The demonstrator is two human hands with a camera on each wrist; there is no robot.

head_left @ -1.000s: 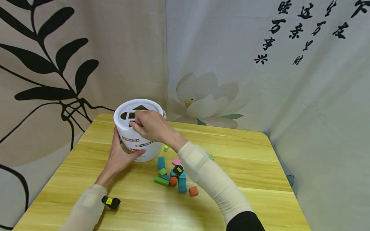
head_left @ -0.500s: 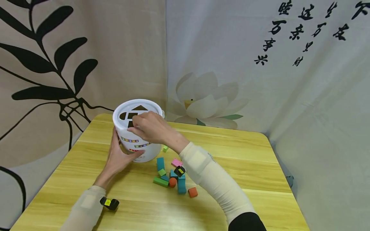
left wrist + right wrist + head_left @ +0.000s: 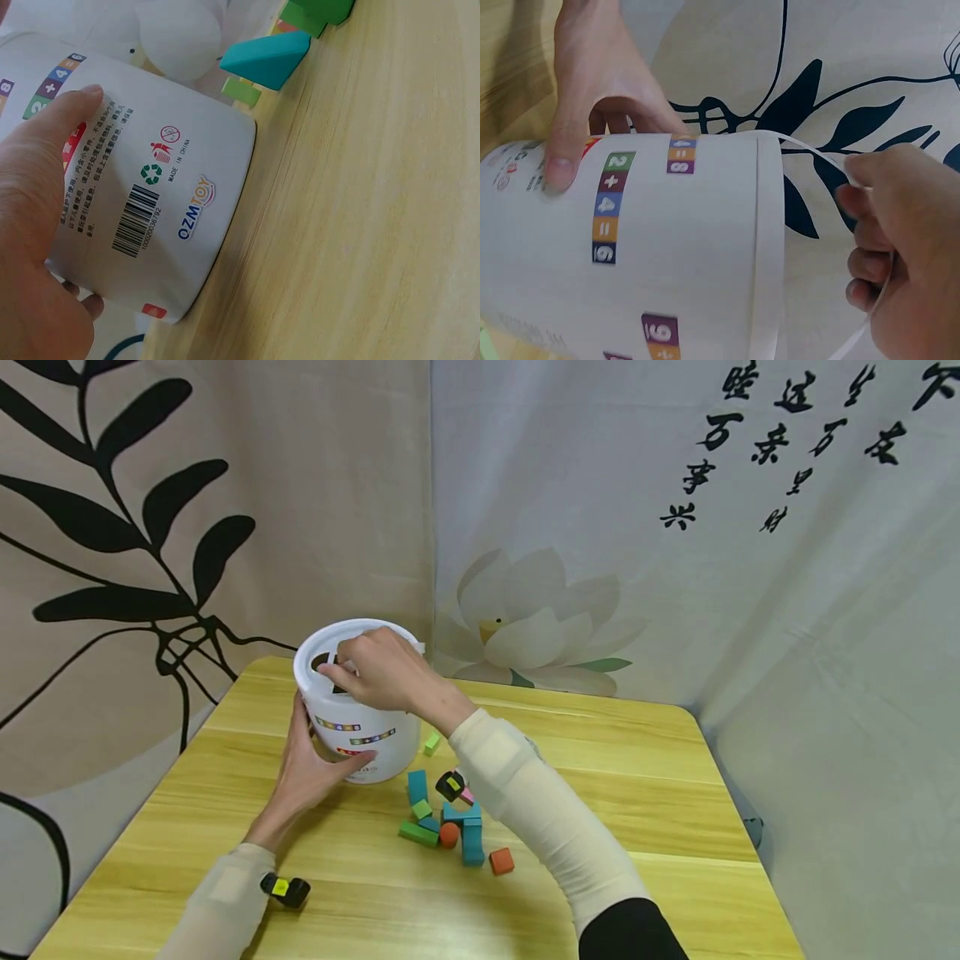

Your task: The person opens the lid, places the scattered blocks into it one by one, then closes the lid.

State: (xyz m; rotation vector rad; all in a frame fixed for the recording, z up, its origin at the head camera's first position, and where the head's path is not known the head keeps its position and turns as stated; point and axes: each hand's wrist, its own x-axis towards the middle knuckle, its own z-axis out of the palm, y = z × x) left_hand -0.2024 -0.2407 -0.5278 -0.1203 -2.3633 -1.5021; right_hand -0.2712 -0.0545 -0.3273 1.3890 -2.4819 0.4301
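Observation:
A white bucket (image 3: 375, 752) with coloured number strips stands on the table, its lid (image 3: 318, 647) pierced with shaped holes. My left hand (image 3: 318, 768) grips its lower left side, thumb across the printed front and fingers round the back. In the left wrist view that thumb lies beside small print and a barcode. Above the lid is my right hand (image 3: 382, 668), hiding most of the holes. The right wrist view shows my right hand (image 3: 911, 247) with curled fingers round a thin white handle (image 3: 816, 149) arching from the bucket's rim.
Several toy blocks lie right of the bucket: a blue block (image 3: 472, 843), a green bar (image 3: 418, 833), an orange round piece (image 3: 448, 835) and an orange block (image 3: 502, 861). A light green block (image 3: 432, 742) sits near the bucket's base. Curtains stand behind the wooden table (image 3: 637, 793).
My right hand has moved a little up and left across the lid, covering more of its holes. My left hand and the bucket have stayed in place.

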